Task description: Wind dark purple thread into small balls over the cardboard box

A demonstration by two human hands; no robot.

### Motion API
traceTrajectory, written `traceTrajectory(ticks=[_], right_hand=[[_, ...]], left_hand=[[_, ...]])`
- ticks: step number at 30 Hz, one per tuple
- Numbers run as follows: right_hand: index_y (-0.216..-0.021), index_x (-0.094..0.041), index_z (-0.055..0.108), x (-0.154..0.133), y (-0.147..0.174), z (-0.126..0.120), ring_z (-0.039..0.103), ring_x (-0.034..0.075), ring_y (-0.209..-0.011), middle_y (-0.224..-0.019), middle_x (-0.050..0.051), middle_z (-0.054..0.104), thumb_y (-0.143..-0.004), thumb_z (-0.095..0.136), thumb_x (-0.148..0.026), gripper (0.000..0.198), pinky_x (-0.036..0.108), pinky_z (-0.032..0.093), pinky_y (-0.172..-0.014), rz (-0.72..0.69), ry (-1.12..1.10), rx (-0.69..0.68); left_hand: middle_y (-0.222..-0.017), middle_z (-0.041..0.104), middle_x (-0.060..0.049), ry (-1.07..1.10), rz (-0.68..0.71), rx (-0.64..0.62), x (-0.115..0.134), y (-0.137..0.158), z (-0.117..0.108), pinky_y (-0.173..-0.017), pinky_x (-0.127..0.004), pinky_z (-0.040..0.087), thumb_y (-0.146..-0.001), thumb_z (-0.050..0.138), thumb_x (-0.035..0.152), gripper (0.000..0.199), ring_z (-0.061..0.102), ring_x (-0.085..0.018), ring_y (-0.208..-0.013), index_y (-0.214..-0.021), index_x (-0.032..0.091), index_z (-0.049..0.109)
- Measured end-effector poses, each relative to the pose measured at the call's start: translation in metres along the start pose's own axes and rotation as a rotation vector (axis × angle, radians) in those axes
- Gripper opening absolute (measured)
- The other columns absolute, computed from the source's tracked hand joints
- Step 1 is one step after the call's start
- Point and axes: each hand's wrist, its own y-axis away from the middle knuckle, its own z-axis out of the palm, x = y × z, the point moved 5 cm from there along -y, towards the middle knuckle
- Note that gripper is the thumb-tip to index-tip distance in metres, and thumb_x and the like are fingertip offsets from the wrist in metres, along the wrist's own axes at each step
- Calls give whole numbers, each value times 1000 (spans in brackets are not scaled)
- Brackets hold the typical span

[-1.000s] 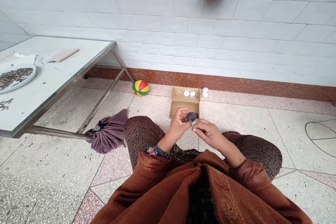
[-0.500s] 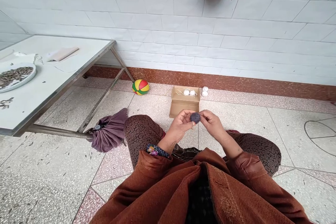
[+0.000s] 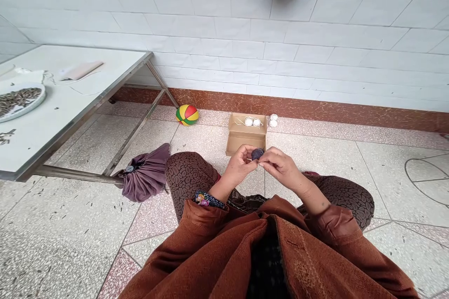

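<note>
A small dark grey-purple ball of yarn (image 3: 257, 153) is held in front of my knees by my left hand (image 3: 240, 164), its fingers behind the ball and its thumb at the near side. My right hand (image 3: 280, 165) is closed in a pinch, with thumb and fingertips against the ball's lower right side. Whatever is between those fingertips is too small to make out. Just beyond my hands lies an open cardboard box (image 3: 245, 142) on the floor. Two white yarn balls (image 3: 252, 122) with loose strands rest in its raised lid, and more white balls (image 3: 273, 120) sit beside it.
To the left stands a metal-framed white table (image 3: 87, 117) bearing a plate (image 3: 42, 98) of dark dried pieces and a folded cloth (image 3: 82, 70). A colourful ball (image 3: 187, 115) and a purple cloth bag (image 3: 147, 175) lie by its legs. A wire ring (image 3: 417, 181) is at right.
My right hand has shifted left and slightly down, from the ball's right edge to its near lower side. The yarn ball has moved slightly left in my left hand.
</note>
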Motion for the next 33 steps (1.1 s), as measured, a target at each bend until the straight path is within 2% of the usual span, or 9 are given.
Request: traceTrajectory(ticks=[4,6,10,14,20,26,33], right_hand=[[-97,-25,70,7,-5,-6,64,19,-87,-92,5,63,-102,59,-29,13,33,55,-77,10,9,96],[-96,-25,69,9,-5,-7,64,20,-86,-90,5,64,-102,59,-27,12,34,55,-76,25,10,143],[-94,-24,66,9,-2,-6,63,20,-84,-88,4,64,-100,60,-24,9,34,54,-75,45,4,213],[-94,-24,66,9,0,-4,63,19,-82,-87,4,65,-100,61,-25,8,33,53,-75,68,-11,216],[-93,-23,67,16,3,-8,61,18,-76,-86,3,65,-99,60,-27,10,31,51,-71,141,-34,258],[-93,-22,66,25,7,-11,58,16,-72,-85,2,63,-99,59,-29,11,30,48,-68,243,-90,282],[-95,-23,65,34,11,-6,58,17,-73,-85,2,63,-99,57,-33,14,31,47,-70,314,-126,261]], left_hand=[[-100,69,-5,68,-64,-125,-4,5,10,-78,-29,50,-73,82,30,40,65,-15,-88,-106,18,62],[-106,70,-7,116,-75,-138,-4,7,13,-78,-30,52,-76,81,34,41,66,-18,-92,-110,18,64],[-116,70,-9,173,-65,-131,-3,10,16,-89,-34,52,-77,82,33,44,66,-19,-102,-116,19,67],[-106,71,-6,133,-46,-99,-5,9,17,-93,-34,50,-72,86,28,47,65,-16,-96,-115,18,69],[-113,69,-7,111,-21,-54,-3,9,17,-87,-32,52,-78,82,35,46,65,-18,-98,-119,21,69],[-114,70,-7,130,-51,-108,0,11,21,-75,-30,51,-82,78,40,45,71,-17,-87,-121,21,66],[-110,70,-5,371,-108,-117,3,13,24,-77,-30,51,-80,81,36,39,73,-18,-86,-112,20,64]])
